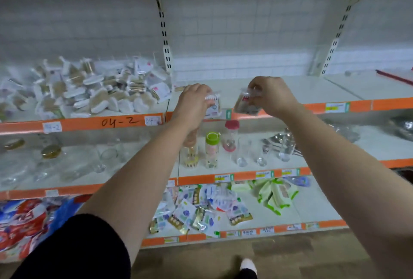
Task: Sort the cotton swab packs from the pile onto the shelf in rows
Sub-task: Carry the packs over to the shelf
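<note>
Left hand [193, 101] fingers [206, 94] grasp one swab pack [214, 105], right hand [271, 96] grasps another pack [244, 105]. The shelf [297, 91] has no rows yet and the pile [85, 91] looks nearly full.

2 hands [193, 102], 2 held packs [245, 104], 1 pile [85, 91]

Arms outstretched, left hand [192, 100] and right hand [271, 95] fingers curled, gripping.
</note>
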`<state>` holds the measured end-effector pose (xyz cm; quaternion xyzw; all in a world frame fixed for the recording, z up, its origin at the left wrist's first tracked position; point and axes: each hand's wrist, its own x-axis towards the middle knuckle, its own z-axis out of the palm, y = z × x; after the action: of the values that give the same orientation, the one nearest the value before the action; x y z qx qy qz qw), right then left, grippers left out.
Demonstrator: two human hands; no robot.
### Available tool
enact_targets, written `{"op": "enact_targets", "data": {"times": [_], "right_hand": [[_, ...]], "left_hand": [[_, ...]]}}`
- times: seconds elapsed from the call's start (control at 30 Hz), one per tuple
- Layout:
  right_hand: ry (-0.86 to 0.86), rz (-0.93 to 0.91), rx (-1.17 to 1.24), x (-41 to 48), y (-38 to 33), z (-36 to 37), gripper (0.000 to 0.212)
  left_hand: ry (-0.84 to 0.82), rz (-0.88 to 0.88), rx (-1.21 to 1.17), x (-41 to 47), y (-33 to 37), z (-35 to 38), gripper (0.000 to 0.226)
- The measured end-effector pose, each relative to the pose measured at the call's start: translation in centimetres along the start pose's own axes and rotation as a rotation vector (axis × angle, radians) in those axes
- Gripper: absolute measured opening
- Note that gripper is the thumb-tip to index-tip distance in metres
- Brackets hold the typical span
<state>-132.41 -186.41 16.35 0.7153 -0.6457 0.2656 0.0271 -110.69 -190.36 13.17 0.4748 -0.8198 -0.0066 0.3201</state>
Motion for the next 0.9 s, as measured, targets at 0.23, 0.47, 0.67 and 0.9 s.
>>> {"op": "enact_targets", "data": {"times": [0.23,0.47,0.67,0.9], "right_hand": [[-0.040,-0.040,0.044,11.2,7.9,1.7,0.024],[-0.097,-0.043,0.171,18.8,13.3,5.1,0.033],[-0.142,-0.049,0.215,22.7,15.7,8.6,0.031],[-0.112,0.034,0.299,26.0,16.4,10.9,0.030]], "left_hand": [[0.017,-0.056,-0.034,11.0,-1.4,6.6,0.030],[0.026,-0.143,-0.064,17.8,-2.5,12.2,0.029],[0.013,-0.178,-0.053,20.9,-5.2,14.9,0.030],[-0.011,-0.200,-0.077,24.6,-8.6,17.5,0.028]]}}
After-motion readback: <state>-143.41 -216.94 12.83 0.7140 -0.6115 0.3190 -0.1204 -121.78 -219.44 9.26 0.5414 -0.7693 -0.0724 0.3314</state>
